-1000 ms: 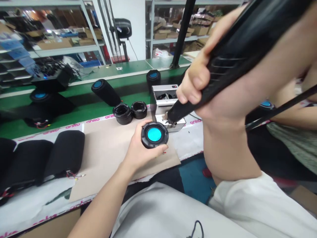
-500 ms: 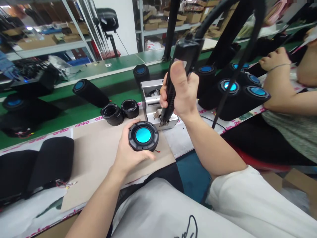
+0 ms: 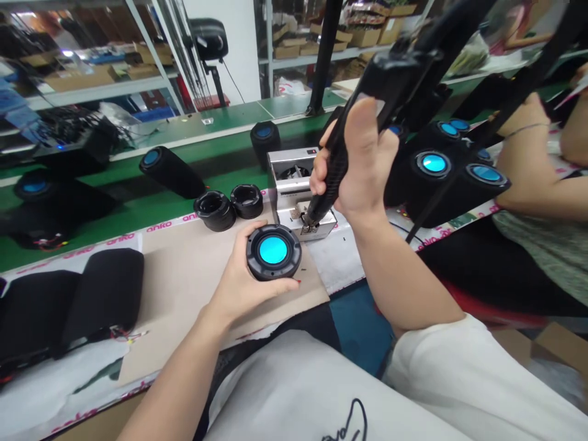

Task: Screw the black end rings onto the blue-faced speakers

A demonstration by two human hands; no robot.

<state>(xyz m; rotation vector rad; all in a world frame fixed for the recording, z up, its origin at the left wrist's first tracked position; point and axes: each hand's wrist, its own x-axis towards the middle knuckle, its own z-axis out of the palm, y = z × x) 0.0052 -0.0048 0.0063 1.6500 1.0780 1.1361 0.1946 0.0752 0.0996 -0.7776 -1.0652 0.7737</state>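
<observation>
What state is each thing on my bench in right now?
Left hand, closed around the round speaker
Round speaker, held, blue face up
Right hand, closed around the screwdriver
Screwdriver, tilted, tip down at the metal machine
Black rings, side by side, open centres up
Cardboard sheet, lying flat

Cone [image 3: 272,250]: glossy blue; its rim [image 3: 254,264]: matt black, plastic-like; dispenser [image 3: 291,195]: smooth metal; board [image 3: 179,275]: matt cardboard.
</observation>
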